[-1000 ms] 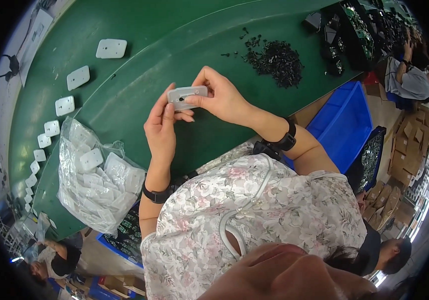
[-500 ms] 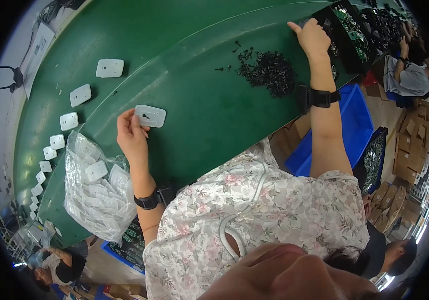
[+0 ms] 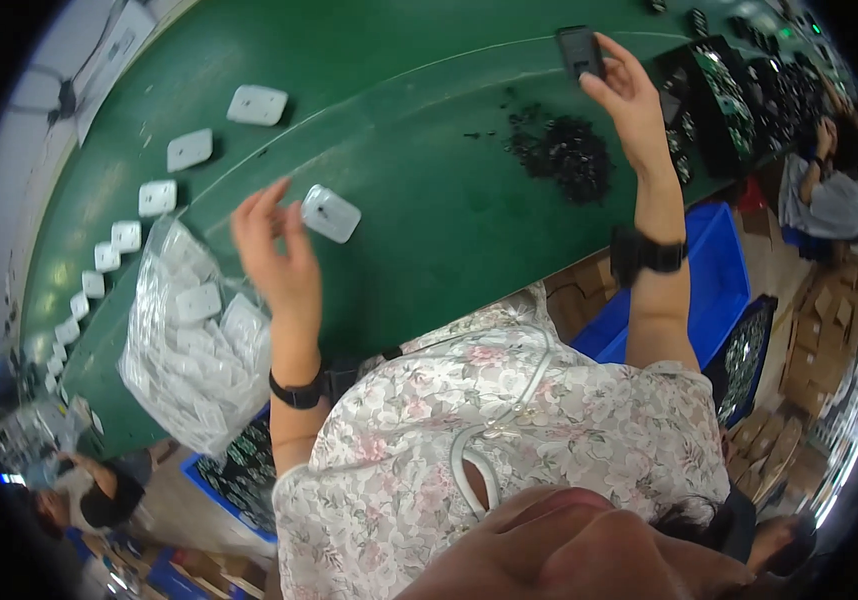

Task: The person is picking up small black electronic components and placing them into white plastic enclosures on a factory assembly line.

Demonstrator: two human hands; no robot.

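Observation:
A flat black plastic case [image 3: 578, 48] with rounded corners is pinched between the thumb and fingers of my right hand [image 3: 639, 112], above the far right of the table. Over the left part, my left hand [image 3: 279, 262] has its fingers apart and holds nothing. Just right of its fingertips lies a white rounded plastic case [image 3: 332, 214] with a small dark spot on it; whether a finger touches it I cannot tell. Between the hands, nearer the right one, sits a pile of small black parts [image 3: 574, 158], with a few strays to its left.
A row of white cases [image 3: 190, 150] runs along the table's left side. A clear plastic bag [image 3: 184, 345] of white cases lies below my left hand. Black bins with green circuit boards [image 3: 724, 85] stand far right. A blue crate [image 3: 714, 265] is below the table edge. Co-workers sit at both sides.
My left hand has let go of the white case, which now lies turned on the table. My right hand has come away from the bin side with a black case in it.

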